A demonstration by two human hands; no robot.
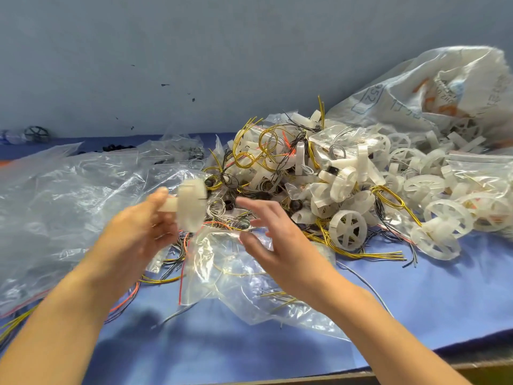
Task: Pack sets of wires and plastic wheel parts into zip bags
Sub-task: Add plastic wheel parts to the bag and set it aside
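Forearms (55, 329) over blue tablecloth (416, 301); left hand (138, 232) grips wheel (191, 207); grey-blue wall (166, 51) behind.

Both bare forearms stretched forward, left grip (138, 232) raised, fingers curled round a white wheel part (191, 207), right grip (277, 240) near it, fingers spread and loose

Packing workshop: heaped wheel parts (347, 232), zip bags (236, 273).

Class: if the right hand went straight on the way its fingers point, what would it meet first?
Probably the white wheel part held by the left hand, though the right hand may touch the loose wires first; depth is unclear.
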